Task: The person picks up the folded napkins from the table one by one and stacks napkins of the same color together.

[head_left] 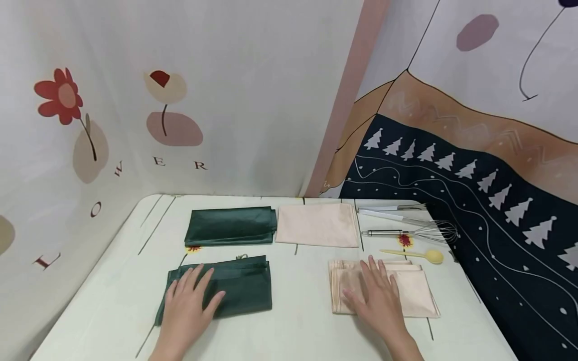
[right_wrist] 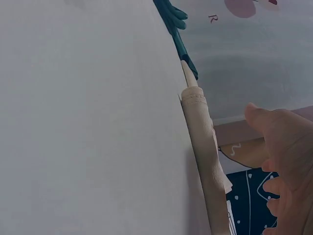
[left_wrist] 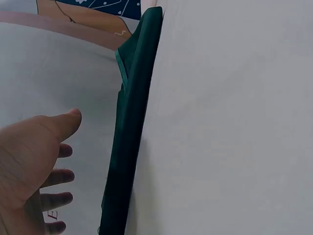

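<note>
In the head view my left hand (head_left: 187, 303) is over a folded dark green cloth (head_left: 246, 288), fingers spread. The left wrist view has that hand (left_wrist: 36, 166) apart from the green cloth (left_wrist: 132, 117), with a gap between. My right hand (head_left: 379, 298) is over a folded pale pink cloth (head_left: 413, 296), its fingers extended. In the right wrist view the right hand (right_wrist: 288, 161) likewise stands off the pink cloth (right_wrist: 200, 137). Neither hand holds anything. A small loop of cord (head_left: 242, 256) shows at the green cloth's back edge.
Behind lie a second folded green cloth (head_left: 230, 226) and a second pink one (head_left: 317, 225), side by side. At the right are a wire whisk (head_left: 420, 232), long utensils with white handles (head_left: 384, 215) and a yellow spoon (head_left: 431, 256). Printed curtains (head_left: 253, 100) hang around the white table (head_left: 302, 321).
</note>
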`<state>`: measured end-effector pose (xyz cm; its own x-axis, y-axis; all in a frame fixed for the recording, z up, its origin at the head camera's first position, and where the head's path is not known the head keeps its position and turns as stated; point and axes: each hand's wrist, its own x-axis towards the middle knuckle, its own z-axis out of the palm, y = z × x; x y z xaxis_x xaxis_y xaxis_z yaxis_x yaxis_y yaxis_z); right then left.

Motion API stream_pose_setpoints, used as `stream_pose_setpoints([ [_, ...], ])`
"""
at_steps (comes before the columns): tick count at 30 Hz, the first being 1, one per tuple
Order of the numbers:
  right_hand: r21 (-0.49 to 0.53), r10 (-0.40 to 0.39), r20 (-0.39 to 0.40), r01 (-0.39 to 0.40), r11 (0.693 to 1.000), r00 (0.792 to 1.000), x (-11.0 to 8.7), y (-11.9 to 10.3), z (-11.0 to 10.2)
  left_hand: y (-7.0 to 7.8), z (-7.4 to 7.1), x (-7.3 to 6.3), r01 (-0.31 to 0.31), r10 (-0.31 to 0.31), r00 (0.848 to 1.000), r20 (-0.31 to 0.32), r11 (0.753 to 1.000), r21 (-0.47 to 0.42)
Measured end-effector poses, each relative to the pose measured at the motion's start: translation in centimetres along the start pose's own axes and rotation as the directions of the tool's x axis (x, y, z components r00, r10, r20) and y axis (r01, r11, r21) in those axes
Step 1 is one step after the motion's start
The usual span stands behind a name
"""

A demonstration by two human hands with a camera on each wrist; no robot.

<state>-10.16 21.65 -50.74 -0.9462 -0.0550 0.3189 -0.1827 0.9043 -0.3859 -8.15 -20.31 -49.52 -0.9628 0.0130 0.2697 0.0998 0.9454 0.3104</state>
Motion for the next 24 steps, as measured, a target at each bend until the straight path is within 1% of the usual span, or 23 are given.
stream_pose_setpoints([
  [3,0.010,-0.007,0.000,0.007,1.000,1.000,0.1,-0.1,0.1,-0.3,-0.1,-0.1,0.012,-0.012,1.000,0.004,1.000,-0.009],
  [7,0.031,0.000,0.023,-0.001,1.000,1.000,0.1,-0.3,0.3,-0.8,-0.2,-0.3,0.028,-0.028,0.999,0.015,0.999,-0.016],
  [17,0.088,-0.007,0.039,0.004,0.996,0.999,0.2,-0.8,0.5,-2.2,-0.7,-0.9,0.103,-0.104,0.993,0.064,0.995,0.008],
  [20,0.097,-0.019,0.028,0.016,0.995,0.999,0.4,-1.0,0.6,-2.7,-0.9,-1.1,0.113,-0.113,0.992,0.056,0.994,0.002],
  [24,0.122,-0.055,-0.012,0.056,0.991,0.998,0.6,-1.4,1.0,-3.5,-1.2,-1.5,0.122,-0.121,0.992,0.016,0.993,-0.010],
])
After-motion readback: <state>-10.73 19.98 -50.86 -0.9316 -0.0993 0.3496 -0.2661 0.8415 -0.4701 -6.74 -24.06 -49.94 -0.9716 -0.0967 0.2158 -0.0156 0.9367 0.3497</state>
